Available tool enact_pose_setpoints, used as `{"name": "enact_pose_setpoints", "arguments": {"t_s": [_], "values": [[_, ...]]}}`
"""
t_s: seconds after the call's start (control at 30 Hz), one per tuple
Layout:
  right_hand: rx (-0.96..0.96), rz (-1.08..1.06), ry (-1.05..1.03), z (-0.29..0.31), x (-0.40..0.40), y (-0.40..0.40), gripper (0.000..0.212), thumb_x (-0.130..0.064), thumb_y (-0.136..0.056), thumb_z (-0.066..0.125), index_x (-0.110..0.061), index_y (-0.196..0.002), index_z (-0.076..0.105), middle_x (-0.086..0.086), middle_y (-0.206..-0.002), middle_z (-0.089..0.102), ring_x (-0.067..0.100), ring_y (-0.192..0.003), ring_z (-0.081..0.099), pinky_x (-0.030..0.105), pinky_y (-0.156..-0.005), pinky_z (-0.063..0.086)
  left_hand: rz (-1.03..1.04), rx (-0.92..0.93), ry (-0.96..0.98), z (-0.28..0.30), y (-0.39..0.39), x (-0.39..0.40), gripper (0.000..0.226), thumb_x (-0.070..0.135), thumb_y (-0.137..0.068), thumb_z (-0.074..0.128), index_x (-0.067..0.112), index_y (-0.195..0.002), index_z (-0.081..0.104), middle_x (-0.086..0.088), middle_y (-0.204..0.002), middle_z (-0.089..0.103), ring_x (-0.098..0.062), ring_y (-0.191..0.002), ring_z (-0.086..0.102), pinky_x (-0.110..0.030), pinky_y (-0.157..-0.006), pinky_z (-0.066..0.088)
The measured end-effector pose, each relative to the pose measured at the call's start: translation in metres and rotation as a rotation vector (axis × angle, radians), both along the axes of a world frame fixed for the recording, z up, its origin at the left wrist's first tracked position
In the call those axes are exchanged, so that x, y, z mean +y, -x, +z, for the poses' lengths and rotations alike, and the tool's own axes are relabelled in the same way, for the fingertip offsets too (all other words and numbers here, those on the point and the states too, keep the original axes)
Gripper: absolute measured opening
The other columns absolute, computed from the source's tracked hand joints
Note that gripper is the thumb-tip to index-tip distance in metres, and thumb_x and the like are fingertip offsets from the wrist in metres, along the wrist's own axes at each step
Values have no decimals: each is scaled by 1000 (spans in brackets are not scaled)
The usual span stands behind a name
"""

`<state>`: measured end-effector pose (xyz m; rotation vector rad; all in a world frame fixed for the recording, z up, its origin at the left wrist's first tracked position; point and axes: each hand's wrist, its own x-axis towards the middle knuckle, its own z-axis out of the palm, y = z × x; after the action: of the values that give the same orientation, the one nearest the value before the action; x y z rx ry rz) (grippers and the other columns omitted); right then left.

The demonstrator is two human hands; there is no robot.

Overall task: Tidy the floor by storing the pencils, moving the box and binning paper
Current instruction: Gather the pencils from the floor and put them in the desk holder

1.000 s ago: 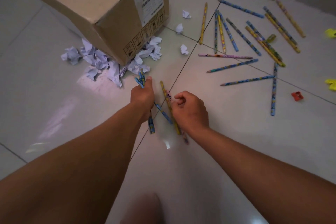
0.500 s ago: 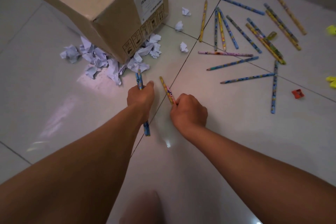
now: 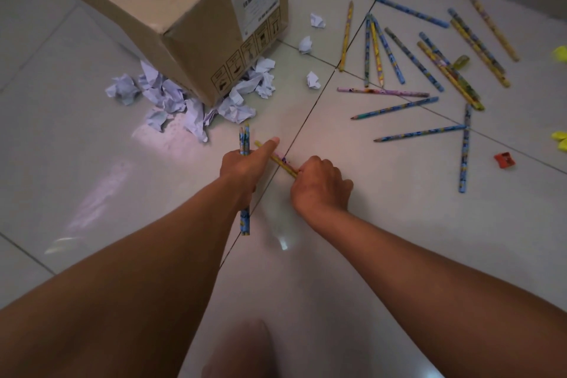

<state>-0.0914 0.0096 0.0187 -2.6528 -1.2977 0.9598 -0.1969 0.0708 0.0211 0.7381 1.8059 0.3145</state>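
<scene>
My left hand (image 3: 245, 167) is closed around a bundle of blue pencils (image 3: 244, 139) held upright, tips up, with one end showing below my wrist. My right hand (image 3: 319, 186) grips a yellow pencil (image 3: 277, 159) whose far end slants up-left behind my left thumb. Several more blue and yellow pencils (image 3: 408, 64) lie scattered on the tiles to the upper right. A closed cardboard box (image 3: 171, 9) stands at the top left, with a heap of crumpled white paper (image 3: 190, 104) around its near corner.
Three loose paper balls (image 3: 313, 80) lie between the box and the pencils. A red sharpener (image 3: 503, 160) sits at the right, with yellow objects (image 3: 560, 138) at the right edge. The floor is glossy pale tile with dark grout lines. My knee (image 3: 242, 350) shows at the bottom.
My left hand has turned its blue pencils upright and gathered them. My right hand lifted the yellow pencil and brought its far end up against my left hand.
</scene>
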Motion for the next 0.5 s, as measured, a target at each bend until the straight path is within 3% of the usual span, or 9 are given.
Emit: {"name": "enact_pose_setpoints", "arguments": {"t_s": [0.13, 0.27, 0.37, 0.5], "values": [[86, -41, -204, 1, 0, 1, 16, -25, -98, 47, -23, -108, 58, 3, -116, 60, 27, -113, 54, 42, -95, 37, -20, -23, -10, 5, -4, 0, 60, 68, -59, 81, 19, -72, 48, 0, -58, 39, -16, -48, 32, -25, -46, 31], [348, -94, -395, 0, 3, 14, 10, -24, -93, 54, -23, -98, 62, 1, -101, 66, 23, -96, 62, 42, -85, 50, -12, -54, -46, 4, -10, 2, 49, 60, -69, 80, 15, -77, 62, 1, -57, 46, -14, -46, 38, -23, -45, 32], [455, -127, -471, 2, 2, 22, 10, -22, -92, 56, -21, -92, 66, -1, -91, 69, 19, -85, 64, 39, -79, 53, 21, -42, -65, 1, -8, 4, 40, 52, -83, 71, 13, -79, 61, -3, -65, 53, -16, -50, 43, -24, -48, 35], [320, -131, -517, -2, -4, 9, 10, -24, -90, 56, -22, -93, 66, -4, -92, 68, 21, -86, 63, 37, -75, 52, 98, 16, -73, -4, 0, 7, 45, 51, -89, 62, 6, -95, 64, -10, -76, 57, -22, -58, 48, -27, -56, 39]]}}
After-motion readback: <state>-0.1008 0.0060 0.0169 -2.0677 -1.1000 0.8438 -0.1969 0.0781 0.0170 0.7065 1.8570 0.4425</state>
